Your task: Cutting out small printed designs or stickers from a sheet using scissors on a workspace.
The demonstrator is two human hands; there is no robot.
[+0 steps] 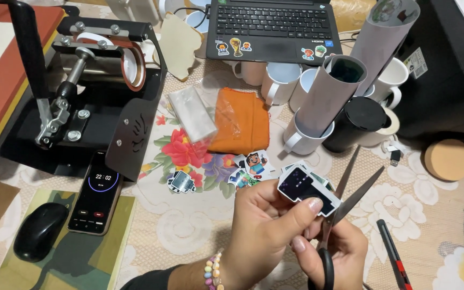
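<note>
My left hand (267, 225) pinches a small dark printed sticker cut-out (304, 188) with a white border between thumb and fingers. My right hand (339, 249) grips black-handled scissors (353, 193); their blades stand apart, pointing up and right, right beside the cut-out's edge. A beaded bracelet (212, 271) circles my left wrist. Several cut sticker figures (253, 164) lie on the floral tablecloth just beyond my hands, and another one (181, 181) lies further left.
A black mug heat press (89, 91) stands at the left, with a phone (96, 191) showing a timer and a black mouse (40, 231) near it. White mugs (275, 80), a black mug (356, 122), paper rolls (331, 94), an orange cloth (241, 121), a laptop (272, 27), a cutter knife (393, 260) and a cork disc (447, 159) surround the work spot.
</note>
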